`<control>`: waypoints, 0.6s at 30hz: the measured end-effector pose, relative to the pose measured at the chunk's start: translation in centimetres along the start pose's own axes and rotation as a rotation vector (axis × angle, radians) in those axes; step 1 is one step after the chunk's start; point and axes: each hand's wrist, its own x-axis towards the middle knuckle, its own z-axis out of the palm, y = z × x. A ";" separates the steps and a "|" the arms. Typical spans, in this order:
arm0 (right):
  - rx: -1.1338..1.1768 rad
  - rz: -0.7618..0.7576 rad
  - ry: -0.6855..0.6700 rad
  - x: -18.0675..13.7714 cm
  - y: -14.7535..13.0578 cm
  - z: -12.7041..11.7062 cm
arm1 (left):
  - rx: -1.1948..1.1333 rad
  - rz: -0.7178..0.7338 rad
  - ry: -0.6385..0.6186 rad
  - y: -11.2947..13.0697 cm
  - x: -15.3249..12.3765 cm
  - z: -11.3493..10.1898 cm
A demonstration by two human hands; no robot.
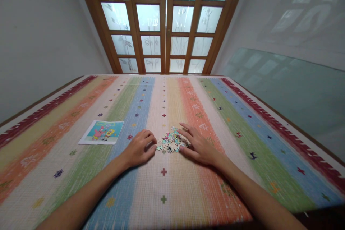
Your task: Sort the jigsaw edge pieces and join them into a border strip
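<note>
The left hand (142, 146) sits half-curled, a gap between thumb and fingers, at the left edge of a heap of jigsaw pieces (168, 143); the right hand (198, 145) spreads wider, fingertips at the heap's right side. Farther left, a card (102, 133) shows SpongeBob and Patrick. The desk (151, 194) is striped; beyond stand wooden doors (162, 18) with patterned frosted panes (147, 18).
</note>
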 end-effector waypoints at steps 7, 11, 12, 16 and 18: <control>-0.009 -0.009 0.026 -0.1 0.4 -0.1 | 0.044 0.030 -0.083 -0.5 0.1 -0.8; -0.022 -0.018 0.033 -0.2 0.5 0.0 | 0.044 -0.008 -0.029 -1.6 0.9 -2.3; -0.025 -0.022 0.037 -0.2 0.5 0.1 | 0.046 -0.036 -0.014 -2.0 1.3 -2.8; -0.037 -0.040 0.040 -0.2 0.5 0.2 | 0.094 -0.201 -0.054 -4.3 3.2 -4.9; -0.039 -0.042 0.042 -0.2 0.5 0.2 | 0.131 -0.255 -0.103 -5.9 4.4 -5.6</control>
